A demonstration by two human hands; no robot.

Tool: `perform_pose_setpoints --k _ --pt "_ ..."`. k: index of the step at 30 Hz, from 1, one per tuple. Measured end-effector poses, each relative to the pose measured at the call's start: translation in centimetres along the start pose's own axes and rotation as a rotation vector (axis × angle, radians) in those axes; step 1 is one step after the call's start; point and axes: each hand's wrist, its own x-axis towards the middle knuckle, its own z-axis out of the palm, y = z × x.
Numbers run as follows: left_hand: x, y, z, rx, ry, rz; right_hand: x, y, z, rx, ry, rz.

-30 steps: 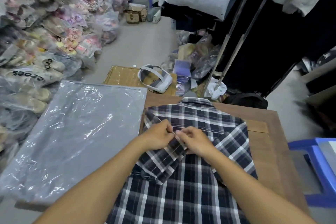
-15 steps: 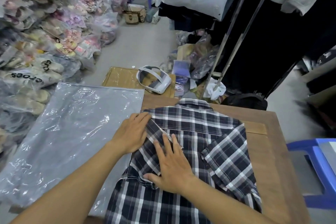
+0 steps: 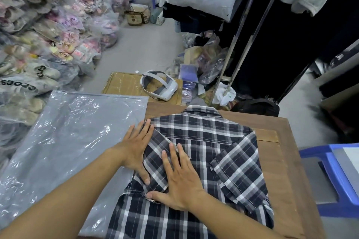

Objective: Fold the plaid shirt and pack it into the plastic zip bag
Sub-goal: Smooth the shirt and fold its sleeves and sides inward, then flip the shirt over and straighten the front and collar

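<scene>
A dark blue, grey and white plaid shirt point(image 3: 209, 141) lies back up on the wooden table point(image 3: 281, 161), collar at the far edge, both short sleeves folded in over the back. My left hand point(image 3: 136, 145) lies flat, fingers spread, on the shirt's left folded edge, partly over the bag. My right hand point(image 3: 180, 176) presses flat on the folded left sleeve. The clear plastic zip bag point(image 3: 64, 137) lies flat to the left of the shirt and hangs over the table's left side.
A white headset point(image 3: 160, 85) rests on a cardboard box point(image 3: 120, 83) beyond the table. Bagged shoes are heaped along the left point(image 3: 48, 35). A metal clothes rack point(image 3: 242, 31) with hanging garments stands behind. A blue plastic stool point(image 3: 334, 176) is at the right.
One second ago both hands pinched the left sleeve at the shirt's middle. They have let go and now lie flat, smoothing the folded sleeve and left edge; the left hand slid slightly farther up.
</scene>
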Motion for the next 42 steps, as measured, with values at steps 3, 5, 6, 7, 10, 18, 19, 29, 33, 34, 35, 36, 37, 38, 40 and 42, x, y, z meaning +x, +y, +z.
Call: perform_pose_setpoints --k 3,5,6,7,10,18,19,29,33,34,35,36,37,38,40,42 --pt "0.2 0.5 -0.2 0.014 -0.033 -0.032 0.0 0.0 -0.3 0.040 -0.025 0.002" --pt "0.0 1.0 -0.8 -0.096 -0.019 -0.053 -0.5 0.4 -1.4 0.160 -0.042 -0.015" --pt "-0.1 1.1 -1.3 -0.215 0.032 -0.072 -0.7 0.9 -2.3 0.271 -0.028 -0.016" --pt "0.1 1.1 -1.7 -0.350 0.117 -0.087 -1.2 1.8 -3.3 0.382 0.016 -0.009" --pt "1.2 0.5 -2.8 -0.588 0.437 -0.147 -2.4 7.2 -5.1 0.516 0.402 0.152" --pt "3.3 0.7 -4.9 -0.815 0.424 -0.462 -4.4 22.9 -4.4 0.851 0.417 0.930" --pt "3.4 0.6 -5.1 -0.830 0.413 -0.491 -4.3 23.8 -3.8 0.945 0.386 0.925" --pt "1.4 -0.4 -7.7 -0.770 0.273 -0.290 -6.1 23.9 -8.3 1.089 0.236 0.734" --pt "0.3 -0.2 -10.8 -0.912 0.343 -0.223 -6.6 24.3 -12.7 1.086 0.312 0.666" --pt "0.2 -0.1 -11.9 -0.954 0.374 -0.207 -6.4 24.5 -13.9 1.069 0.358 0.662" --pt "0.3 -0.2 -13.1 -0.981 0.418 -0.193 -6.1 24.8 -15.1 1.047 0.405 0.659" --pt "0.5 -0.4 -14.3 -0.981 0.478 -0.179 -5.8 25.0 -16.3 1.036 0.459 0.663" --pt "0.8 -0.7 -15.5 -0.973 0.547 -0.170 -5.4 25.3 -17.5 1.036 0.515 0.671" --pt "1.2 -0.9 -16.6 -0.960 0.607 -0.170 -5.0 25.4 -18.7 1.052 0.577 0.680" --pt "1.8 -1.4 -18.8 -0.958 0.689 -0.163 -4.3 25.6 -20.8 1.111 0.688 0.675" --pt "2.3 -1.4 -20.7 -0.952 0.750 -0.145 -3.6 25.7 -22.3 1.160 0.776 0.645"
